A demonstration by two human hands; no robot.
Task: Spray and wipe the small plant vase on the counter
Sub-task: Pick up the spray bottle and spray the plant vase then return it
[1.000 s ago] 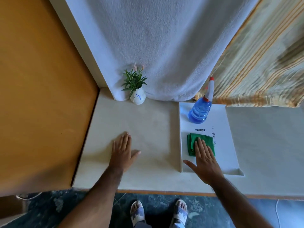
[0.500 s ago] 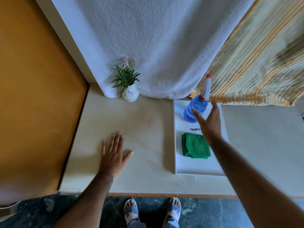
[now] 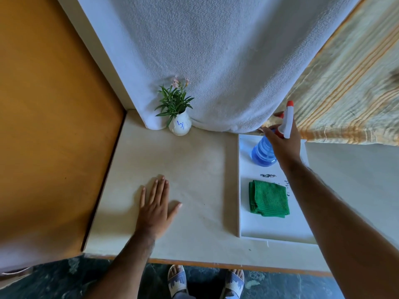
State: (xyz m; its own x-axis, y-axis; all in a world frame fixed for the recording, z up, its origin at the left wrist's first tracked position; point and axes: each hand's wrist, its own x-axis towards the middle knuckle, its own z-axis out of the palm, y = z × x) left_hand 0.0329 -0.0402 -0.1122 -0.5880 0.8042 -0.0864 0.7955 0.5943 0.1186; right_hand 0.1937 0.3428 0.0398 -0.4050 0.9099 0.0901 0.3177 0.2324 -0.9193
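Observation:
A small white vase [image 3: 180, 126] with blue scribble and a green plant stands at the back of the pale counter [image 3: 194, 169], against a hanging white towel. A blue spray bottle [image 3: 262, 153] with a white and red trigger head stands on a white tray [image 3: 274, 227] at the right. My right hand [image 3: 281, 142] is wrapped around the bottle's neck. A folded green cloth [image 3: 268, 198] lies on the tray, nearer to me. My left hand [image 3: 156, 207] rests flat on the counter with fingers spread, holding nothing.
An orange-brown wooden panel [image 3: 54, 126] bounds the counter on the left. A white towel [image 3: 216, 61] hangs behind the vase and a striped cloth [image 3: 349, 93] hangs at the right. The counter's front edge runs below my arms, with my sandalled feet on dark floor.
My right hand left the green cloth, reached forward and closed around the spray bottle's neck. My left hand stayed flat on the counter.

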